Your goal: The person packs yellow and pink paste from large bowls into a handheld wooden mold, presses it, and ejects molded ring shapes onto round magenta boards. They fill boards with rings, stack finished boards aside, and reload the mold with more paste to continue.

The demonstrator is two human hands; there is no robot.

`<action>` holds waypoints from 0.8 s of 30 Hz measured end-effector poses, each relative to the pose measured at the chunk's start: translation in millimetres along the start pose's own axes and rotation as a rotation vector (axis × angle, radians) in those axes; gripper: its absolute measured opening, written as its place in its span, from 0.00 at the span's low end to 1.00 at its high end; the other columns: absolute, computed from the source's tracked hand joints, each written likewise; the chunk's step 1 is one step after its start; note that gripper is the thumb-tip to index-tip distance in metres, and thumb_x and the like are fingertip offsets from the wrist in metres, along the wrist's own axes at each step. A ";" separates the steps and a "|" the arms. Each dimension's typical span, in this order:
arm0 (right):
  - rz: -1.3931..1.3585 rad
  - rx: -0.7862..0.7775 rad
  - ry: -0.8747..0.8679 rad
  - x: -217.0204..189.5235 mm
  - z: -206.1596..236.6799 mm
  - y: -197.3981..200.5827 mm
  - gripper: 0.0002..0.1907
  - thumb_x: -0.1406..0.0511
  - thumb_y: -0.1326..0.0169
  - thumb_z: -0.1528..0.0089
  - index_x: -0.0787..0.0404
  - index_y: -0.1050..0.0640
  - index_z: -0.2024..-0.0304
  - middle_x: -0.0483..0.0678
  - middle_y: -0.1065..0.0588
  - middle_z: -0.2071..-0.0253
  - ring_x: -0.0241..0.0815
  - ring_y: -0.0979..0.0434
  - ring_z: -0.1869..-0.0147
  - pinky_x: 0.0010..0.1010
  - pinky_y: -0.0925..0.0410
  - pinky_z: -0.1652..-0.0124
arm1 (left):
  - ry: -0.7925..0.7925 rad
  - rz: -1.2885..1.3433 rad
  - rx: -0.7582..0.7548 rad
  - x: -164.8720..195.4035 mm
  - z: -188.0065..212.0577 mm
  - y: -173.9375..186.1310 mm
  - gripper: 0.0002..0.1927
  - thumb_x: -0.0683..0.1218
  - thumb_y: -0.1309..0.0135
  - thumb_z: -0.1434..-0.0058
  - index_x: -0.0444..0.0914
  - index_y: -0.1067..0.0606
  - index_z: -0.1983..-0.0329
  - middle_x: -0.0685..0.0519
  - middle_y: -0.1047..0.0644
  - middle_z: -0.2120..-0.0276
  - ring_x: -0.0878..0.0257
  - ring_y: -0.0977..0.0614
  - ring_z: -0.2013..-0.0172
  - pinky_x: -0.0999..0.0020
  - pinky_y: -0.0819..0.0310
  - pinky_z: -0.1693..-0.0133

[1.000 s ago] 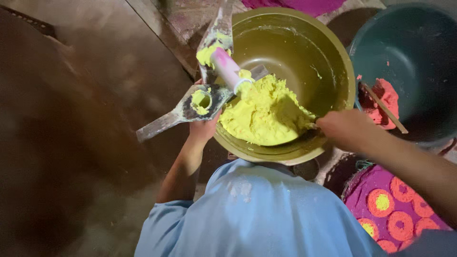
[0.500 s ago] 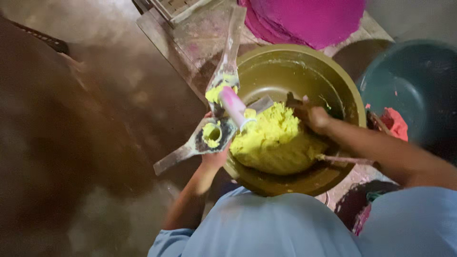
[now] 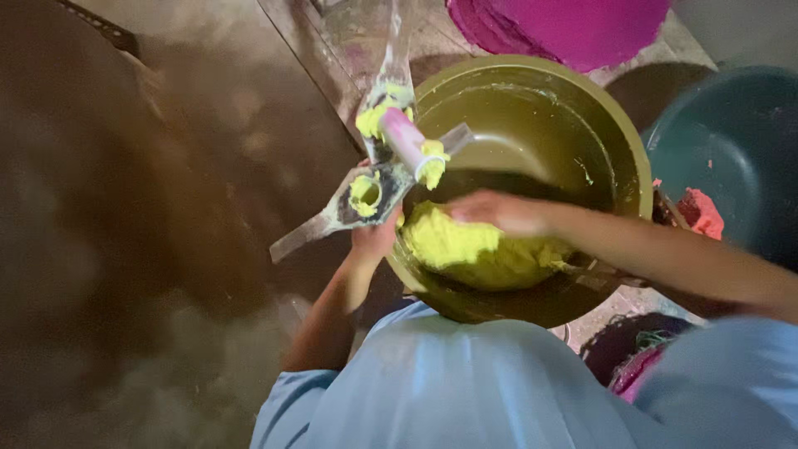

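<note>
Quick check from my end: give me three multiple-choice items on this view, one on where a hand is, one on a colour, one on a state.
1. Where is the right hand?
A. over the dough in the bowl
B. on the floor
C. in the teal tub

2. What colour is the dough?
A. white
B. yellow
C. blue

3. What state is the press tool in the left hand?
A. wiped clean
B. wrapped in cloth
C. smeared with dough

A: it reaches into the olive bowl. B: bright yellow mass. C: yellow lumps cling to it.
</note>
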State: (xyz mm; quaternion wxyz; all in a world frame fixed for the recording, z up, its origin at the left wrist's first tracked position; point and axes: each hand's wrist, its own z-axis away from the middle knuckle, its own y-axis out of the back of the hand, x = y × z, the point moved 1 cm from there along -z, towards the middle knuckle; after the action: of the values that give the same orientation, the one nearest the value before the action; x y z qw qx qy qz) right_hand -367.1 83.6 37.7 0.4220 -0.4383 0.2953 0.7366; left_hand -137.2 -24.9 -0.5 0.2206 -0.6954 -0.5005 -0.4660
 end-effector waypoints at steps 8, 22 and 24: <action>0.466 0.372 -0.138 -34.3 88.7 -55.6 0.21 0.68 0.52 0.40 0.51 0.18 0.47 0.51 0.19 0.47 0.47 0.22 0.41 0.38 0.29 0.39 | 0.196 0.254 -0.027 -4.3 3.7 0.5 0.28 0.37 0.44 0.36 0.34 0.36 0.34 0.51 0.25 0.47 0.62 0.23 0.47 0.67 0.28 0.44; 1.066 0.418 0.249 24.1 -12.4 -102.6 0.41 0.51 0.53 0.36 0.57 0.46 0.25 0.51 0.46 0.23 0.50 0.49 0.22 0.54 0.55 0.29 | -0.140 -0.144 -0.093 -2.5 19.0 8.2 0.25 0.37 0.40 0.41 0.38 0.27 0.39 0.44 0.28 0.39 0.49 0.31 0.33 0.54 0.39 0.31; 1.050 0.345 0.090 24.4 -34.5 -91.1 0.40 0.52 0.54 0.36 0.56 0.48 0.26 0.51 0.49 0.23 0.50 0.52 0.21 0.54 0.55 0.33 | -0.044 -0.114 -0.110 -1.9 11.9 2.5 0.24 0.39 0.38 0.40 0.36 0.28 0.40 0.45 0.28 0.41 0.52 0.28 0.36 0.55 0.37 0.32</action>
State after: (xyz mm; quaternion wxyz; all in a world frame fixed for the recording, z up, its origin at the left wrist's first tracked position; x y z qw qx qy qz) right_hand -279.5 107.4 -5.3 0.0508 -0.1876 0.6082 0.7696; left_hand -129.9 -17.7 -7.4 0.1443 -0.6870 -0.5176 -0.4891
